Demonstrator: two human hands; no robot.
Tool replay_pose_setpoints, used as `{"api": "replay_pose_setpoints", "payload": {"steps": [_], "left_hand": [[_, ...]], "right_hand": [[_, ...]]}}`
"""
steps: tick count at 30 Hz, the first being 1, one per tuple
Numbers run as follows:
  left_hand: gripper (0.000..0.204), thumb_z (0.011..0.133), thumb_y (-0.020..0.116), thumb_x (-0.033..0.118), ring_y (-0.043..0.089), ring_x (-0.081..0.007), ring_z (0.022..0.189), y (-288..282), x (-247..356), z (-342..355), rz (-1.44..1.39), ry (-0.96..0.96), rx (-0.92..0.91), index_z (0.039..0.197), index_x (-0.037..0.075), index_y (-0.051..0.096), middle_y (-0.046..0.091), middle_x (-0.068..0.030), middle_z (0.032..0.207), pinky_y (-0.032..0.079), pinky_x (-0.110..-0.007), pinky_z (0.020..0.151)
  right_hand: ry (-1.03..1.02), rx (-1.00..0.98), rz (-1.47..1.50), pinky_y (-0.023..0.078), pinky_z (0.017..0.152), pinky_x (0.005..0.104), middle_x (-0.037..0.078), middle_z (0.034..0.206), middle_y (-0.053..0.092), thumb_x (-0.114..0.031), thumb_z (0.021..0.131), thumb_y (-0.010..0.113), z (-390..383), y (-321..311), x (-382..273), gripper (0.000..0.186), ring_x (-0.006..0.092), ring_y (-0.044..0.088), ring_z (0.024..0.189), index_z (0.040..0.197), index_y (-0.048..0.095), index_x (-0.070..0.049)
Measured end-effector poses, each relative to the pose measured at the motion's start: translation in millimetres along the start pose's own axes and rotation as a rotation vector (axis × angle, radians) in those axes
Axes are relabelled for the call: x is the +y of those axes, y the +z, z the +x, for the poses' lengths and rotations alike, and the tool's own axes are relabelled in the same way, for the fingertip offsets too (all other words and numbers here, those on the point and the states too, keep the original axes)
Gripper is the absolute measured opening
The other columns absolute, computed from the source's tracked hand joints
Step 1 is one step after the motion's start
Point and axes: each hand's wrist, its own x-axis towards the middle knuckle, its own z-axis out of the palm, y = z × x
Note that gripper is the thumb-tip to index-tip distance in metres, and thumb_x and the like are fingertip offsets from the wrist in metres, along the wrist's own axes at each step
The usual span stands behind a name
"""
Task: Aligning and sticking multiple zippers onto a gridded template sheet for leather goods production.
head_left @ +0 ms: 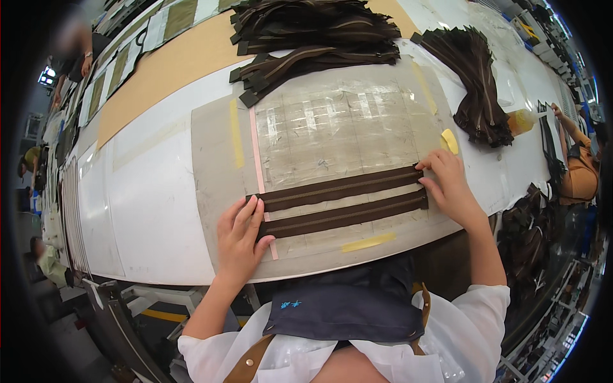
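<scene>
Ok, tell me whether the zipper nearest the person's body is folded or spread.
Spread: the nearest zipper lies flat and straight across the grey board, alongside the other zipper.

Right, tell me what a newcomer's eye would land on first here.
First, the upper zipper and lower zipper, dark brown strips lying side by side on the grey board, with the left hand at their left ends and the right hand at the upper one's right end. Next, the big heap of dark zippers at the table's far side and the twisted bundle to its right.
</scene>
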Motion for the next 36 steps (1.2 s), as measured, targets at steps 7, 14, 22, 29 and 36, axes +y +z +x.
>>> {"api": "replay_pose_setpoints", "payload": {"steps": [7, 14, 22, 29, 36], "left_hand": [[0.066, 0.088, 0.074, 0.027, 0.048, -0.0354, 0.138, -0.3, -2.2, -5.9, -0.041, -0.025, -0.015, 0.148, 0.005, 0.057, 0.053, -0.0105, 0.152, 0.038, -0.048, 0.115], [0.067, 0.088, 0.074, 0.033, 0.049, -0.0335, 0.137, 6.7, -4.4, -1.0, 0.004, 0.024, 0.014, 0.147, 0.005, 0.058, 0.053, -0.0077, 0.152, 0.04, -0.049, 0.111], [0.064, 0.09, 0.071, 0.033, 0.048, -0.0315, 0.139, 0.8, -0.2, -1.5, 0.025, -0.023, -0.014, 0.147, 0.007, 0.058, 0.053, -0.0073, 0.153, 0.037, -0.049, 0.114], [0.066, 0.09, 0.072, 0.034, 0.048, -0.0317, 0.139, 4.1, -3.0, -3.2, 0.018, -0.015, -0.007, 0.149, 0.008, 0.057, 0.053, -0.0071, 0.153, 0.037, -0.049, 0.114], [0.061, 0.098, 0.062, 0.041, 0.049, -0.0348, 0.138, -2.7, 3.5, 0.5, 0.066, -0.01, -0.028, 0.148, 0.005, 0.058, 0.055, -0.0111, 0.152, 0.037, -0.05, 0.115]], "right_hand": [[-0.245, 0.05, 0.088, 0.041, 0.11, 0.0465, 0.017, 0.136, 0.057, -0.018, 0.085, 0.081, 24.9, 30.3, -74.3, 0.049, 0.0343, 0.052, 0.13, 0.128, 0.061, -0.003], [-0.634, -0.181, 0.019, 0.016, 0.13, 0.0468, 0.019, 0.169, 0.029, -0.057, 0.091, 0.065, 56.1, 125.6, -148.3, 0.098, 0.0297, 0.022, 0.16, 0.159, 0.032, 0.005], [-0.458, -0.25, -0.126, 0.014, 0.131, 0.0451, 0.012, 0.172, 0.025, -0.073, 0.091, 0.054, 24.7, 86.0, -100.5, 0.106, 0.0254, 0.019, 0.161, 0.164, 0.026, -0.002], [-0.216, -0.268, -0.356, 0.011, 0.132, 0.0438, 0.012, 0.172, 0.024, -0.076, 0.089, 0.055, -13.0, 41.3, -48.7, 0.111, 0.0245, 0.017, 0.161, 0.165, 0.022, -0.002], [-0.09, -0.24, -0.336, 0.006, 0.131, 0.0509, 0.021, 0.172, 0.019, -0.078, 0.087, 0.054, -19.5, 32.4, -39.6, 0.116, 0.0328, 0.015, 0.161, 0.164, 0.019, 0.002]]}}
